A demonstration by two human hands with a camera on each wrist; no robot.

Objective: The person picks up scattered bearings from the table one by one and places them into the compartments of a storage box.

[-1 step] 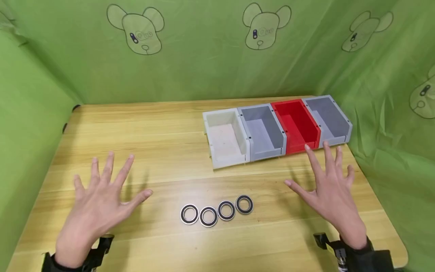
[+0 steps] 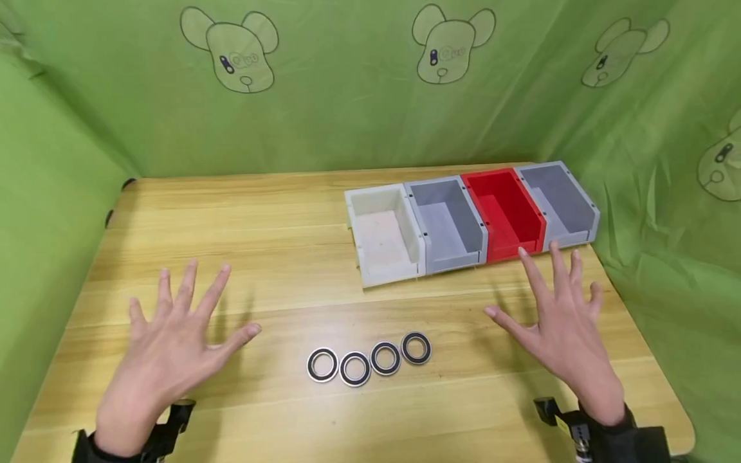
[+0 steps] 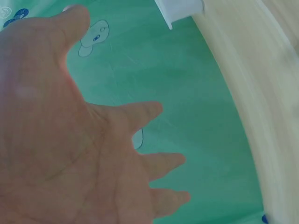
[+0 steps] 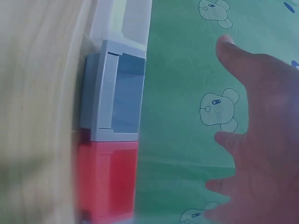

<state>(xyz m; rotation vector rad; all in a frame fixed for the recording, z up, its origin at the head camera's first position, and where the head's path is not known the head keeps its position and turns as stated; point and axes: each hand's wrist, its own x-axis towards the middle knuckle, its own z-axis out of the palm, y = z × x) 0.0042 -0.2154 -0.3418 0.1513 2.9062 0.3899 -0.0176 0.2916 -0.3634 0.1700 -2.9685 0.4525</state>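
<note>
Several ball bearings (image 2: 355,380), metal rings with black seals, lie flat in a slightly uneven row on the wooden table. Left of them, my left hand (image 2: 168,350) hovers palm down with fingers spread, holding nothing. On the other side my right hand (image 2: 570,334) is spread the same way, also holding nothing, its fingertips overlapping the front of the red bin (image 2: 509,251) in the head view. The left palm (image 3: 70,140) fills much of the left wrist view. In the right wrist view, the right hand (image 4: 266,126) appears beside the bins, thumb raised.
A joined row of bins stands at the back right: a white bin (image 2: 382,278), a grey bin (image 2: 457,260), the red one, and another grey bin (image 2: 570,240). Green cloth (image 2: 341,116) with printed bear faces hangs behind and along both sides of the table (image 2: 260,424).
My left hand has shifted very slightly to the right. The right hand, bearings and bins stay where they were.
</note>
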